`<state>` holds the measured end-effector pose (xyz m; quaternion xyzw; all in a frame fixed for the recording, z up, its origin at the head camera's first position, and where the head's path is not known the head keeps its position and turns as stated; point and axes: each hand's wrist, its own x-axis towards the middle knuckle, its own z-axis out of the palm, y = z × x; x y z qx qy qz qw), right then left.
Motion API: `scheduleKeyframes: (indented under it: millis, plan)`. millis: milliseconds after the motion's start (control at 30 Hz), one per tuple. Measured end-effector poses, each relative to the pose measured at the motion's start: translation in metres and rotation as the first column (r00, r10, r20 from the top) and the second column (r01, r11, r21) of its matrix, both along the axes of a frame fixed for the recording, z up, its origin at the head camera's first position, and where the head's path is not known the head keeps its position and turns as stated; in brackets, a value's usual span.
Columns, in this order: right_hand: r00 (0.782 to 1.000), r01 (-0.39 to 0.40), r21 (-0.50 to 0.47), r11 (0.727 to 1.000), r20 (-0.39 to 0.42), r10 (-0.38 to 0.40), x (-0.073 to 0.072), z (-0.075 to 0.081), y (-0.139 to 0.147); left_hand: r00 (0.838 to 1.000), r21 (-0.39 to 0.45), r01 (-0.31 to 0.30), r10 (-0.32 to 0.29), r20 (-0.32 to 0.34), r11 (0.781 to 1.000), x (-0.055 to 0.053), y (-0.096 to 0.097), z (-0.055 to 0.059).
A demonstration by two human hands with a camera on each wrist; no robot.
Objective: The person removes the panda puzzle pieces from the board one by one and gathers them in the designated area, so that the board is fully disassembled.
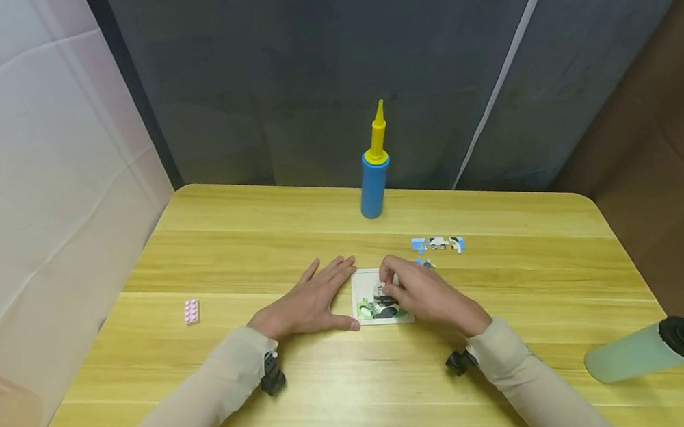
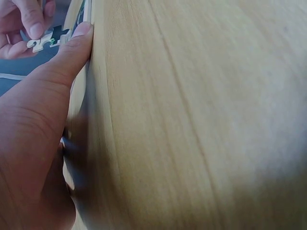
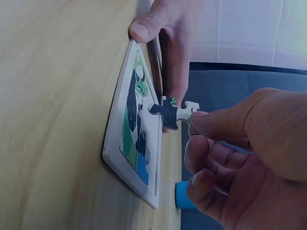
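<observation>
A small white puzzle tray (image 1: 364,283) lies on the table, its lower part filled with panda pieces in green, black and white. My right hand (image 1: 426,291) is over its right side, pinching a black-and-white jigsaw piece (image 3: 169,114) between thumb and fingertips. In the right wrist view that piece is held just above the tray's surface, tilted to it. My left hand (image 1: 310,302) rests on the table at the tray's left, fingers spread, with the thumb at the tray's near corner. Loose jigsaw pieces (image 1: 438,243) lie beyond the right hand.
A blue and yellow hand pump (image 1: 373,176) stands upright near the table's back edge. At the left sits a pink toy brick (image 1: 191,311). A pale green bottle with a black lid (image 1: 634,352) is at the right edge. Grey fabric hangs behind the table.
</observation>
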<state>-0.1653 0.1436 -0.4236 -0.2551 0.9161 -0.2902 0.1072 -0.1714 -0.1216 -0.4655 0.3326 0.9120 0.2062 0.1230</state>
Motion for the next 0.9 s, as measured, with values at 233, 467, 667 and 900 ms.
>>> scheduleKeyframes:
  millis: [233,467,667,900]
  plan:
    - [1.000,0.011,-0.036,0.999,-0.021,-0.011,-0.005,-0.001,0.012,1.000,0.003,-0.003,0.003,-0.011,1.000,0.001,-0.003,-0.003]
    - [0.994,0.077,-0.045,0.996,-0.075,-0.080,-0.015,0.002,0.041,1.000,-0.009,-0.003,0.003,-0.011,1.000,-0.001,-0.001,-0.004]
    - [0.979,0.198,-0.049,0.979,-0.035,-0.200,-0.027,0.006,0.069,1.000,-0.013,0.009,-0.009,-0.018,1.000,-0.004,0.001,-0.002]
    - [0.963,0.270,-0.033,0.962,0.004,-0.270,-0.037,0.004,0.089,1.000,-0.011,0.007,-0.007,-0.007,1.000,-0.001,0.000,-0.002]
